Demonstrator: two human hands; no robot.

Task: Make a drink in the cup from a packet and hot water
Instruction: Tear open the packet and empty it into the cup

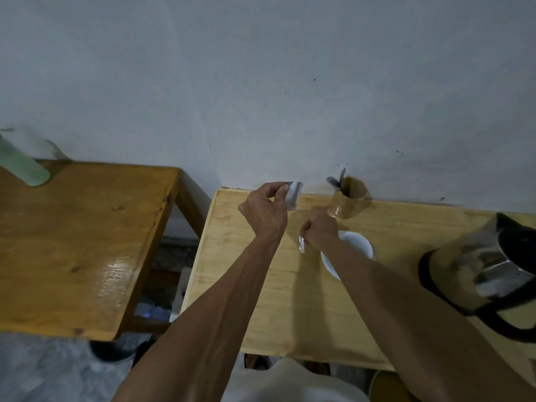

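Note:
My left hand [265, 211] is raised above the light wooden table [261, 300] and pinches a small silvery packet [293, 195] by its edge. My right hand [320, 232] is lower and closed on a thin torn-off strip [302, 245] of the packet. Just right of that hand stands the white cup [358, 243] on a white saucer [329, 264], partly hidden by my right forearm. A steel kettle [487, 271] with a black handle and lid stands at the table's right end.
A wooden holder [348, 203] with utensils stands at the back by the wall. A darker wooden table [81, 242] lies to the left across a gap, with a pale green bottle [21, 166] on its far corner.

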